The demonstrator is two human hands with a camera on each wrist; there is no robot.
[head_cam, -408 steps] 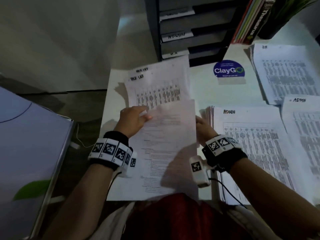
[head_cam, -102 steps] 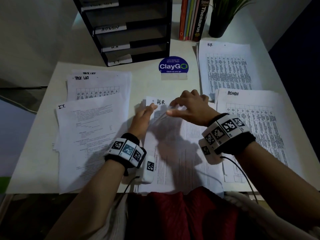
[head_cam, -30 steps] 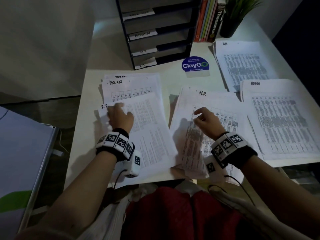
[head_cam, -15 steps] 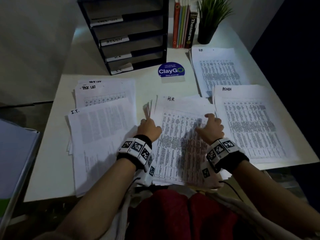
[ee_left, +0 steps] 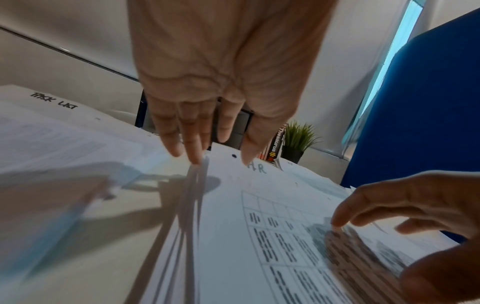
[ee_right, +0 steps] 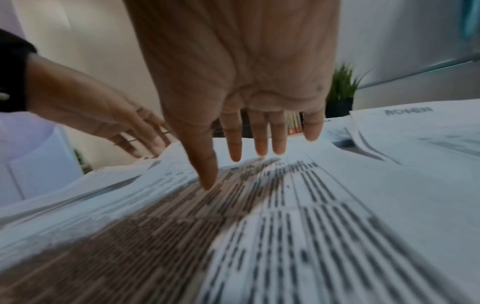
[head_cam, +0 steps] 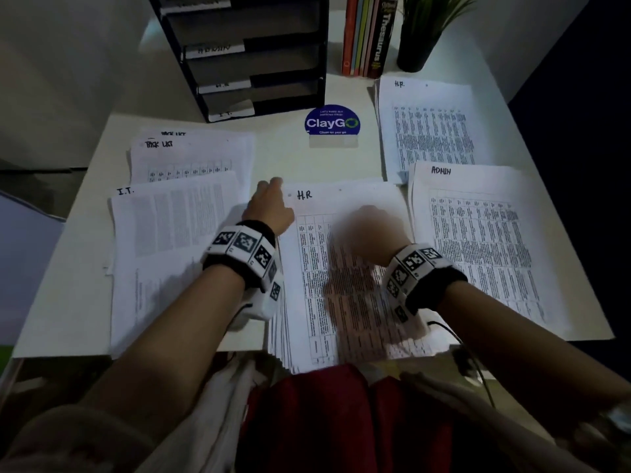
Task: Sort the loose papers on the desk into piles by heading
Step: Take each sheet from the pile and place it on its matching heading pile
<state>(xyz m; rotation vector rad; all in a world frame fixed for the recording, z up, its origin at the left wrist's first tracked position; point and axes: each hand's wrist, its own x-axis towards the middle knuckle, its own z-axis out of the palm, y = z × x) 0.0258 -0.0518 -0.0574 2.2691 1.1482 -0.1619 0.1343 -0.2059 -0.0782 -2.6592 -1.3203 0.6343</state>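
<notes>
A thick stack headed H.R [head_cam: 345, 302] lies in the middle at the desk's front edge, overhanging it. My left hand [head_cam: 273, 191] is at the stack's top left corner. In the left wrist view its straight fingers [ee_left: 194, 152] touch the stack's left edge [ee_left: 192, 205] and the thumb rests on the top sheet. My right hand [head_cam: 367, 227], blurred by motion, hovers over the top sheet. In the right wrist view the right hand [ee_right: 246, 164] has straight, spread fingers, with the thumb tip on the printed table. Neither hand holds a sheet.
Other piles lie around: TASK LIST [head_cam: 191, 155] back left, I.T. [head_cam: 170, 233] front left, another H.R. pile [head_cam: 426, 131] back right, ADMIN [head_cam: 478, 240] front right. A black tray rack [head_cam: 252, 56], a ClayGo sign [head_cam: 332, 122], books [head_cam: 367, 32] and a potted plant [head_cam: 418, 39] stand at the back.
My left hand has slid from the stack's left side up to its top left corner. My right hand has moved from the right edge onto the middle of the sheet.
</notes>
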